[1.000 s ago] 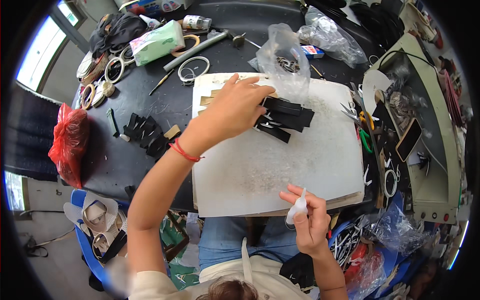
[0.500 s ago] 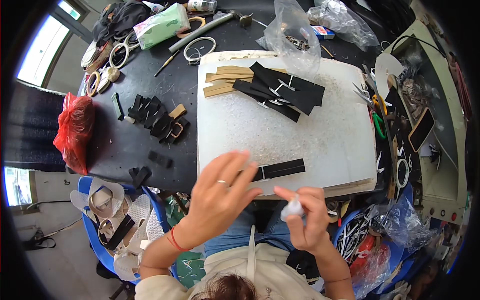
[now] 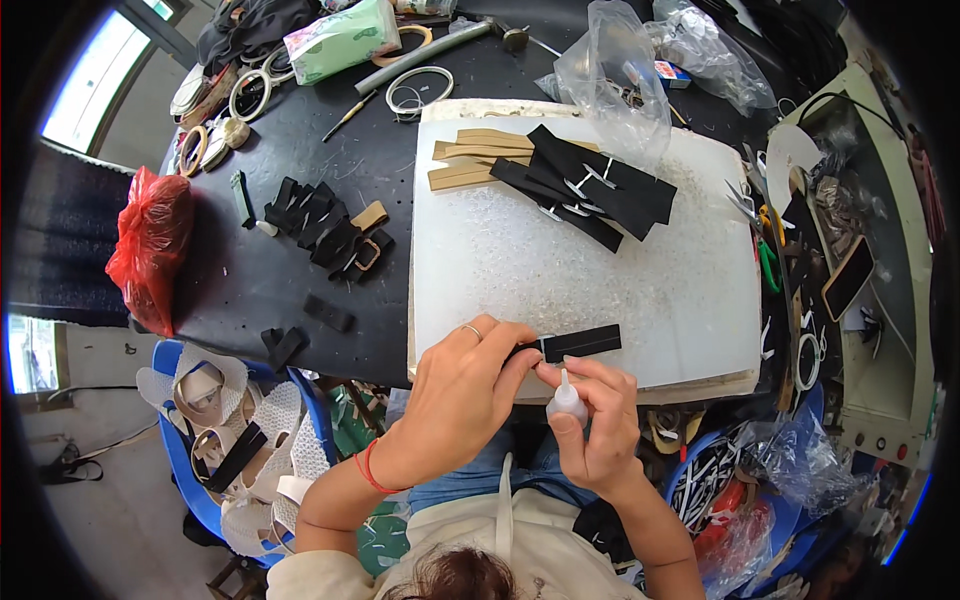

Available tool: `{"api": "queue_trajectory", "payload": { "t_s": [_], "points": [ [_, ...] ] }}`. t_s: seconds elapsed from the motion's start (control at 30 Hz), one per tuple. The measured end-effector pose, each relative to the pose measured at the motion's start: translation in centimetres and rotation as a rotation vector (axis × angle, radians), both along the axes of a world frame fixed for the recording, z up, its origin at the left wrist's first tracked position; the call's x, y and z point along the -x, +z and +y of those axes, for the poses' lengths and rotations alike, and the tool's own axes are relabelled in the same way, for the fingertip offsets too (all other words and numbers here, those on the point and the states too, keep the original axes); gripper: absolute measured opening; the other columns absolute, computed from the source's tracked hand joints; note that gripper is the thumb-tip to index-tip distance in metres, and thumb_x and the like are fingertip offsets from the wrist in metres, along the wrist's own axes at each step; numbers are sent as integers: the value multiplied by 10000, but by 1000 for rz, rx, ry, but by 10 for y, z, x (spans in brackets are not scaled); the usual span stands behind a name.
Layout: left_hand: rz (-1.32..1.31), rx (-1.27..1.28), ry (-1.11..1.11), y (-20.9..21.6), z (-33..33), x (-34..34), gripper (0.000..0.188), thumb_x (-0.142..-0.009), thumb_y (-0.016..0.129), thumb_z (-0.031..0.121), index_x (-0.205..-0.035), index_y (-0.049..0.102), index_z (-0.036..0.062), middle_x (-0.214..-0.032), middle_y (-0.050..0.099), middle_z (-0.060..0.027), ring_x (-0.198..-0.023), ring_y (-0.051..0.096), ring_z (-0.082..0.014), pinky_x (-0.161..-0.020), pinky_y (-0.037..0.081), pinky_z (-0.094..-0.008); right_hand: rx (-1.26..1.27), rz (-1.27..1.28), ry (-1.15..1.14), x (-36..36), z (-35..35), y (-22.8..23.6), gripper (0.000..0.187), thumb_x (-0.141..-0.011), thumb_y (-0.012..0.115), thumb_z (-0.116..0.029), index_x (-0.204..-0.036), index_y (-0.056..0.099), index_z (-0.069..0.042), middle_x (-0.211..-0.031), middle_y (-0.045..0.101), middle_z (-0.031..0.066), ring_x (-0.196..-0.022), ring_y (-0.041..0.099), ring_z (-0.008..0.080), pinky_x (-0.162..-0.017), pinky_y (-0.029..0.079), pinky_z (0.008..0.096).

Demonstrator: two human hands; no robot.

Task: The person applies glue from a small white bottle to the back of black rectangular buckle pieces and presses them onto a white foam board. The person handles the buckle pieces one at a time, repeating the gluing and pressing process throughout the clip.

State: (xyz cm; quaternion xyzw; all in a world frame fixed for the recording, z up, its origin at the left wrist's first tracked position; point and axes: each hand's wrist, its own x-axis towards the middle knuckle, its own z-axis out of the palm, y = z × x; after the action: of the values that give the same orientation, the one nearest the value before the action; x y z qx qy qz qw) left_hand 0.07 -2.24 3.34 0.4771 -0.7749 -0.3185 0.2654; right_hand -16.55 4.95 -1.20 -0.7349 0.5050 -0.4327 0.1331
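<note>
A black strap with a small metal buckle lies at the near edge of the white board. My left hand pinches the strap's left end beside the buckle, thumb and forefinger closed. In my right hand is a small white squeeze bottle, its pointed nozzle upward. The right fingertips are at the strap's near edge, close to the left thumb. Farther up the board, several wider black straps with metal buckles lie across tan strips.
Left of the board are a pile of black loops and a red plastic bag. A blue basket of white shoe uppers stands at lower left. Scissors and a phone lie on the right.
My left hand has come down and taken hold of the strap's left end. My right hand has moved up to the strap, and the bottle's nozzle now shows. The whole view has shifted slightly.
</note>
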Motion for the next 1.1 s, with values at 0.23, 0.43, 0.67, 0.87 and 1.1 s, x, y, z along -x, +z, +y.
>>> {"api": "queue_trajectory", "payload": {
  "t_s": [0.23,0.43,0.67,0.87,1.1],
  "points": [
    [18,-21,25,2,3,0,156,-860,680,54,-1014,693,30,-846,654,-121,-723,641,-292,-645,492,-352,-14,31,-29,-3,4,2,319,-926,641,-213,-1136,514,-9,-1176,689,86,-1082,589,273,-855,400,392],
    [32,-40,24,2,3,-1,164,-861,677,43,-1024,699,33,-835,648,-123,-709,640,-275,-636,489,-343,-31,47,-32,-3,7,0,330,-916,654,-211,-1139,515,-12,-1186,686,77,-1106,565,268,-867,384,397],
    [71,-41,24,-2,5,-3,202,-842,703,69,-1040,681,34,-890,631,-134,-764,623,-306,-675,494,-372,-79,16,-12,-2,3,9,326,-920,650,-207,-1141,506,-14,-1179,686,86,-1113,564,276,-891,387,400],
    [37,152,117,12,14,-27,380,-748,796,88,-1103,671,37,-1143,610,-146,-999,592,-333,-834,491,-399,-127,-248,-60,10,13,19,334,-898,684,-125,-1144,506,15,-1108,698,150,-916,645,258,-790,502,351],
    [125,186,69,-12,33,-33,340,-723,804,29,-1044,692,34,-1185,615,-141,-940,647,-275,-788,532,-354,-208,-74,-156,28,11,37,363,-749,827,-68,-1052,640,3,-884,690,133,-684,641,190,-594,504,283]
  ]
}}
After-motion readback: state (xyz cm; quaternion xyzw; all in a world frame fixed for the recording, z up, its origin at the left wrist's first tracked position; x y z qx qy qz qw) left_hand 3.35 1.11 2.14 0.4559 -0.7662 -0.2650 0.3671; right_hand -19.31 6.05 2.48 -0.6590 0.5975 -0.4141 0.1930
